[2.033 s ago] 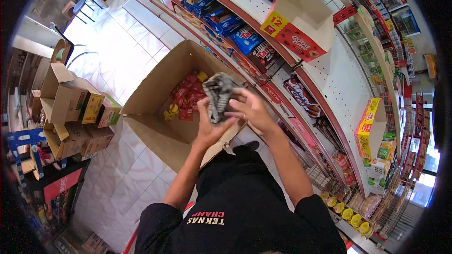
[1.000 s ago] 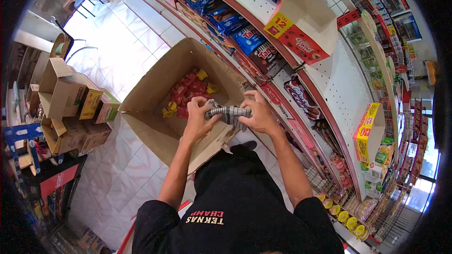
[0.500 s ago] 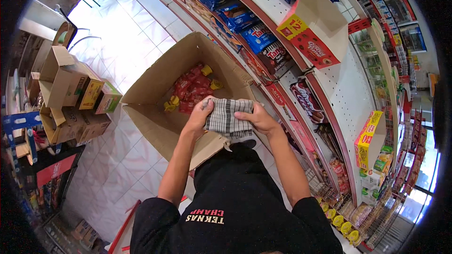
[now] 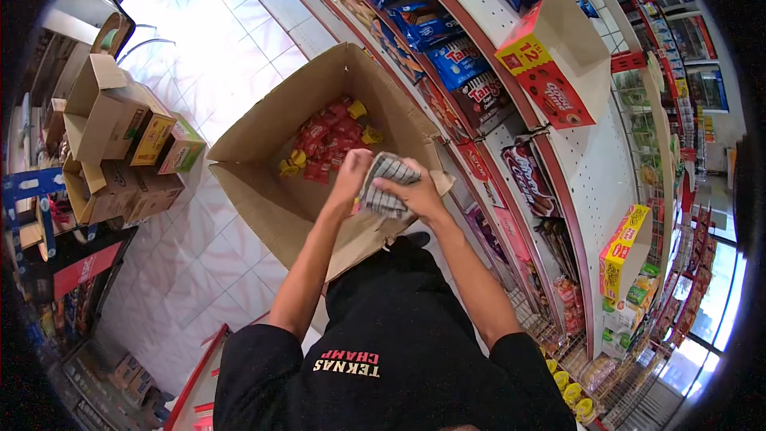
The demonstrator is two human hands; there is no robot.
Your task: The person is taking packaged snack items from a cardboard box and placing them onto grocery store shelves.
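A grey checked cloth [image 4: 385,186] is folded small between both my hands, held above the near edge of a large open cardboard box [image 4: 263,191]. My left hand [image 4: 352,174] grips the cloth's left side and my right hand [image 4: 413,194] presses on its right side from above. Inside the box lie several red and yellow snack packets [image 4: 325,140]. My black shirt fills the lower middle of the view.
Shop shelves with blue biscuit packs [image 4: 447,48] and a red and yellow display carton [image 4: 554,64] curve along the right. Open cardboard boxes [image 4: 104,120] are stacked at the left on a white tiled floor [image 4: 207,263]. Wire racks of goods [image 4: 638,303] stand lower right.
The cloth went from spread and stretched between my hands to folded into a small bundle. Both hands stay over the box's near edge, now closer together.
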